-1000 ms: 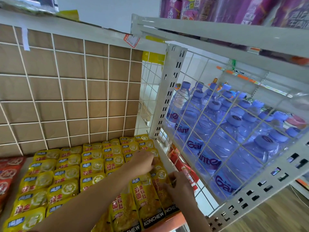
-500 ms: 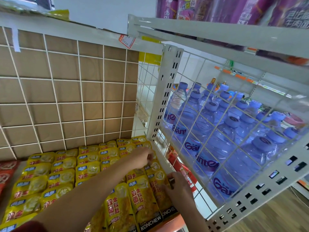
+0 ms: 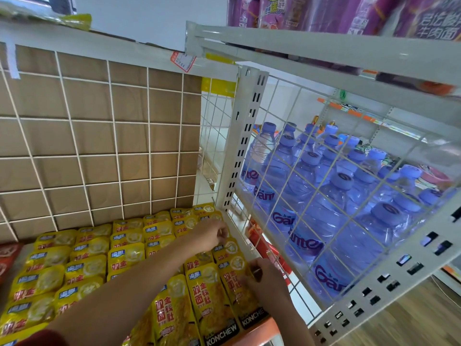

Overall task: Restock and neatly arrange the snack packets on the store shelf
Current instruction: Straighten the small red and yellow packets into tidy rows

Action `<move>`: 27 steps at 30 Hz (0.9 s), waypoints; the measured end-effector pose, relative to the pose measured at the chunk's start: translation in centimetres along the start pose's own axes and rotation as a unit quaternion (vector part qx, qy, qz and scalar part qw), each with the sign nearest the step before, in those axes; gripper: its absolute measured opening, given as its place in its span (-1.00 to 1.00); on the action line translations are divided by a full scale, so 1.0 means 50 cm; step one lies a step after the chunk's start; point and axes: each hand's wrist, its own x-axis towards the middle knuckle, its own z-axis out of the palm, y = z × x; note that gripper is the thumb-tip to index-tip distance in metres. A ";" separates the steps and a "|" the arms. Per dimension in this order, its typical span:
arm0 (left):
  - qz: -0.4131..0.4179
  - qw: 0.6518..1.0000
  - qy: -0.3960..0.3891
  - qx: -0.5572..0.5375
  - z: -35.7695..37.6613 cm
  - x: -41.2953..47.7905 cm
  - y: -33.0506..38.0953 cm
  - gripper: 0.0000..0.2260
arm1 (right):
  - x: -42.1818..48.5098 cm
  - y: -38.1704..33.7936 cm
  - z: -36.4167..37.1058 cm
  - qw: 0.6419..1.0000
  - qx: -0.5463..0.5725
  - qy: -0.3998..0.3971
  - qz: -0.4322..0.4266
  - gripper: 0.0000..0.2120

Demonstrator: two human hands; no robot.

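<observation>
Yellow snack packets [image 3: 124,255] lie in several overlapping rows on the shelf, under a white wire back panel [image 3: 99,146]. My left hand [image 3: 209,232] reaches across to the far end of the rightmost row, its fingers curled down onto a packet there. My right hand [image 3: 267,280] is at the right edge of the front packet of that row [image 3: 234,283], fingers curled and pinching its edge beside the wire side panel [image 3: 249,236]. The packets under my left forearm are partly hidden.
Behind the wire side panel stand several blue-capped water bottles [image 3: 311,196]. Red packets [image 3: 7,255] lie at the far left of the shelf. Purple packs [image 3: 349,13] sit on the shelf above. An orange shelf lip [image 3: 262,328] runs along the front.
Both hands stay on the rightmost row of packets; the left hand has crept slightly farther back along it. The view has shifted a little.
</observation>
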 end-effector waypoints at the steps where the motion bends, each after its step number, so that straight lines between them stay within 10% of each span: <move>1: 0.001 1.000 0.004 0.003 0.000 -0.001 0.002 -0.90 | -0.001 -0.001 0.001 1.000 0.000 0.002 0.004 -0.82; 27: -0.018 0.999 0.023 -0.027 0.010 0.001 -0.002 -0.93 | -0.023 -0.006 0.013 0.998 0.067 0.020 0.009 -0.80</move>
